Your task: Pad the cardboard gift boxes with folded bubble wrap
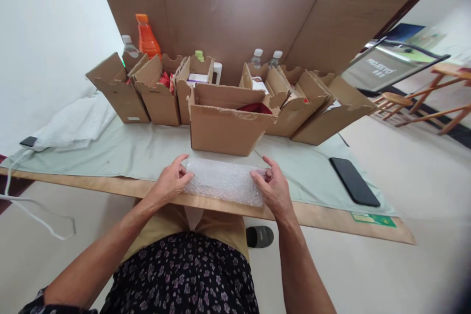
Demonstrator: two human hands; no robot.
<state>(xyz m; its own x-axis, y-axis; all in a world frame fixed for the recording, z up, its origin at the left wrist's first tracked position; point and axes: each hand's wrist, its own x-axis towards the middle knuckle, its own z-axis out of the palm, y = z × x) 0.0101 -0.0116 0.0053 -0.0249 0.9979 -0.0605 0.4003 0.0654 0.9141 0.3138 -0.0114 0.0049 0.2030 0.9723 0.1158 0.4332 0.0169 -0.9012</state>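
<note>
A long bundle of clear bubble wrap (223, 181) lies across the near edge of the table (110, 185). My left hand (170, 181) grips its left end, fingers curled over the top. At the other end my right hand (271, 186) pinches the wrap, thumb on top. What the wrap covers is hidden. Just behind the bundle stands an open cardboard box (224, 125) with something red (255, 108) inside.
A row of open cardboard boxes (158, 91) with bottles and packets stands at the back before a tall cardboard sheet (235, 14). A black phone (353, 181) lies at the right, folded white cloth (75, 125) at the left. A pale green cloth (121, 152) covers the table.
</note>
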